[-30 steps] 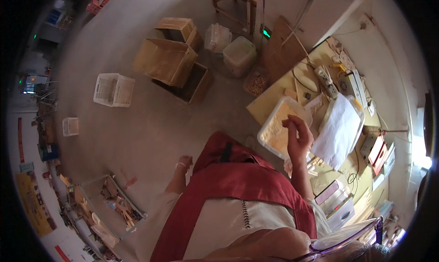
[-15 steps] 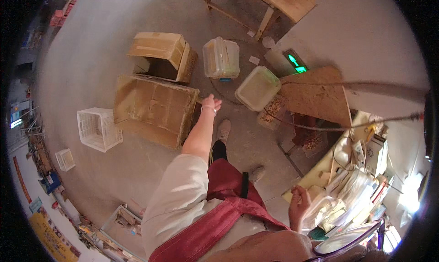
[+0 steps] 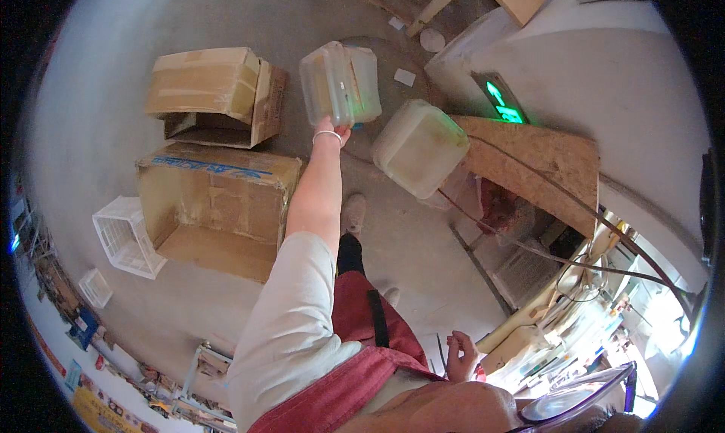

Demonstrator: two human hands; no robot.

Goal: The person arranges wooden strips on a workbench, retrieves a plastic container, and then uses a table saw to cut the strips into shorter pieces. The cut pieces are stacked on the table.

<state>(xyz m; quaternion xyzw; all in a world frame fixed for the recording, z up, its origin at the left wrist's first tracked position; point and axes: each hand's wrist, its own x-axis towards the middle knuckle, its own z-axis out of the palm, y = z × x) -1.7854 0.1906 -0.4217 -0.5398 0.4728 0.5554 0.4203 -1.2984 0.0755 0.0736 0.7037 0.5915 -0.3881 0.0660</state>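
My left hand [image 3: 331, 131], with a white band at the wrist, reaches forward to the near edge of a stack of clear plastic bins [image 3: 317, 84] on the floor. Its fingers close on the lower rim, though the bin partly hides them. To the right of that stack stands another translucent plastic bin [image 3: 421, 147], nearer to the board. Close to my body at the lower right is my right hand [image 3: 461, 355]. Its fingers are curled in loosely, and I see nothing in them.
Two open cardboard boxes, one far [image 3: 202, 81] and one near [image 3: 215, 255], lie to the left, beside a white plastic crate [image 3: 128, 236]. A hose [image 3: 521, 165] crosses a leaning board [image 3: 529, 150] on the right. A cluttered bench [image 3: 521, 335] stands lower right.
My left hand has moved forward from open space to the near edge of the stacked bins. My right hand has shifted a little down and left. The whole view has shifted.
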